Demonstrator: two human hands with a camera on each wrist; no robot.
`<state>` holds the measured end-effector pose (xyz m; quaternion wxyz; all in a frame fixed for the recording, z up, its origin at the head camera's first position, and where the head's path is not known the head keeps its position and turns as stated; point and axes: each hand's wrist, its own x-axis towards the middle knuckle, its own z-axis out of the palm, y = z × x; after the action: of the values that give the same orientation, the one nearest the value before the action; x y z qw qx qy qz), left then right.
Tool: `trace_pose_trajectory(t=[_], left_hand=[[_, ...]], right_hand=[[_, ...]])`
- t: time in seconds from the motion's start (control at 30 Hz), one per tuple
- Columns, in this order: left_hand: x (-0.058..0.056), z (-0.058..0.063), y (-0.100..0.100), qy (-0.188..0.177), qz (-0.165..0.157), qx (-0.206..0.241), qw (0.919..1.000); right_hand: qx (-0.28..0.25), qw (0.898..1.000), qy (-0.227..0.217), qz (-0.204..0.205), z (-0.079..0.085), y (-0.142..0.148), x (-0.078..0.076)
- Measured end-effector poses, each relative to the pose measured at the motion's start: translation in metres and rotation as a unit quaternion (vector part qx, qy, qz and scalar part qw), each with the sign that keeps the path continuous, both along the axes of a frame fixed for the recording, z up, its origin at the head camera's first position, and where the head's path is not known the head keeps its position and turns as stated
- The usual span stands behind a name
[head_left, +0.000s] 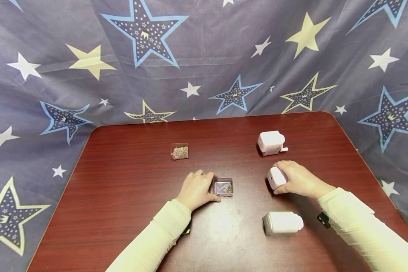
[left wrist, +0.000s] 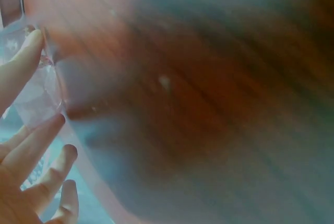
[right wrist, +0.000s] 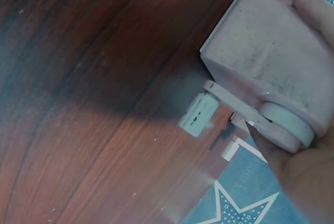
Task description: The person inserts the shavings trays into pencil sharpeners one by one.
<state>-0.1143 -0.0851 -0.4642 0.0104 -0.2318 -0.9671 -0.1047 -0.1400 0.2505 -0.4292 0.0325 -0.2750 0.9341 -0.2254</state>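
Observation:
My left hand [head_left: 196, 190] is at the left end of a small clear shavings tray [head_left: 223, 187] on the table, with thumb and index finger at opposite sides. A little pile of shavings sits in the tray's corner. In the left wrist view the clear tray [left wrist: 39, 96] lies between thumb and fingers. My right hand [head_left: 297, 179] grips a pale pink crank pencil sharpener [head_left: 277, 178] at the table's right. Its crank handle [right wrist: 198, 114] sticks out in the right wrist view. Whether the sharpener touches the table is hard to tell.
A second pink sharpener [head_left: 271, 142] with a crank stands behind the right hand. Nearer me lies a white sharpener [head_left: 283, 222]. Another clear tray [head_left: 180, 152], full of shavings, sits back left on the reddish-brown table [head_left: 122, 181]. A star-patterned cloth [head_left: 204, 56] hangs behind.

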Motion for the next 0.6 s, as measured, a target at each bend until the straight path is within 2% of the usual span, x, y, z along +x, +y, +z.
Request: trace_pose_trajectory(t=[0.6], left_hand=[[-0.007,0.002,0.031,0.021,-0.033,-0.035,0.9986]], right_hand=[[0.0,1.0,0.001,0.0,0.0,0.0,0.001]])
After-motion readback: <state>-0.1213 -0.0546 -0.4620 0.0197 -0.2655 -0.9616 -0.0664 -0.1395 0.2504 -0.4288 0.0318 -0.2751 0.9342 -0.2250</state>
